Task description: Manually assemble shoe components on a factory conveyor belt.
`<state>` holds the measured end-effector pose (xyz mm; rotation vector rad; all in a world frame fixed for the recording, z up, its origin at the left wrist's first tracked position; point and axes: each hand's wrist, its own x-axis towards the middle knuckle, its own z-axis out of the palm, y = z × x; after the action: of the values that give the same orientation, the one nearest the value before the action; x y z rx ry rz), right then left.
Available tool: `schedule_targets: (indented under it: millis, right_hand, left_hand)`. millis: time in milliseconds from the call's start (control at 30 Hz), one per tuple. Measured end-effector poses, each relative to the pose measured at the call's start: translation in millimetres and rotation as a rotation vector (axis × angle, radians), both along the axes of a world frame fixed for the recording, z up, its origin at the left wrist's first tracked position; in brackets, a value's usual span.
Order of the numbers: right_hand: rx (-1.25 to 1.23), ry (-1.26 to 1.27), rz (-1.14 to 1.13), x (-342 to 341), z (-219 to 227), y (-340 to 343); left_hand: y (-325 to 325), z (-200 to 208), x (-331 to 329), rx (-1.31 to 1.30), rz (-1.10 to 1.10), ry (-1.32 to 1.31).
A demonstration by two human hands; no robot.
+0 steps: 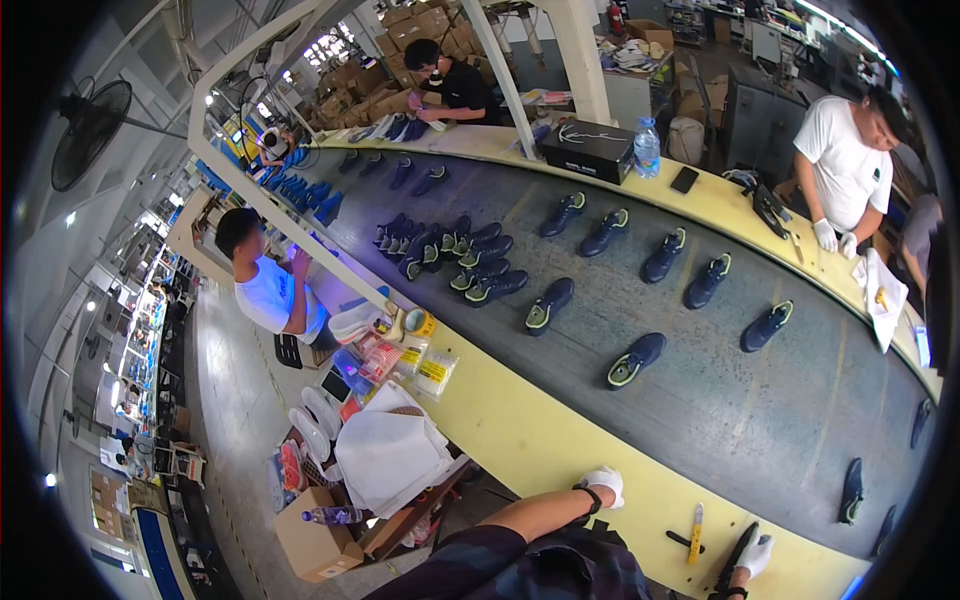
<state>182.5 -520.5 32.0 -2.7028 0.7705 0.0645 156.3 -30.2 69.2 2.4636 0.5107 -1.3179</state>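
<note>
My left hand (pixel 605 486), in a white glove, rests on the near yellow ledge with its fingers curled in; nothing shows in them. To the right, my gloved right hand (pixel 757 554) is closed around the side of a dark shoe (pixel 737 560) on the same ledge. Between my hands lies a yellow utility knife (pixel 695 530), and a small dark tool (pixel 676 538) crosses under it. Several navy trainers with lime-green linings, such as one trainer (pixel 636 360), stand spaced out on the grey conveyor belt (pixel 740 420) beyond the ledge.
Navy trainers (pixel 490 265) cluster farther left. Packets (pixel 433 373), tape (pixel 419 321) and white sheets (pixel 390 460) lie left, above a cardboard box (pixel 315 535). Across the belt are a black shoebox (pixel 588 150), a water bottle (pixel 647 150) and a phone (pixel 685 180). Several people work around the line.
</note>
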Motion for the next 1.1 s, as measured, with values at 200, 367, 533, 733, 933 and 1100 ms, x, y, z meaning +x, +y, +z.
schedule_targets:
  millis: [200,367,533,733,933,1100]
  right_hand:
    - [-0.013,0.012,-0.009,-0.7,-2.8,-7.6]
    - [-0.006,-0.009,-0.008,-1.1,-9.2,-11.3]
    - [0.004,-0.022,-0.005,-1.5,-9.7,-11.6]
    - [-0.017,-0.002,-0.017,-1.1,-12.4,-14.4]
    - [-0.02,0.011,-0.004,-0.1,-12.9,-15.3]
    - [-0.011,-0.011,-0.003,-1.6,-13.4,-15.1]
  left_hand:
    - [-2.6,2.9,-0.1,-0.002,-0.002,-0.032]
    - [-2.6,-1.5,-0.4,-0.002,-0.009,-0.028]
    - [-4.0,-10.2,-1.8,0.009,-0.01,-0.03]
    - [-5.2,-7.8,-2.0,0.01,-0.012,-0.042]
    - [-4.5,-10.1,-1.9,0.005,-0.018,-0.033]
    - [-4.6,-3.0,-1.4,0.014,-0.017,-0.033]
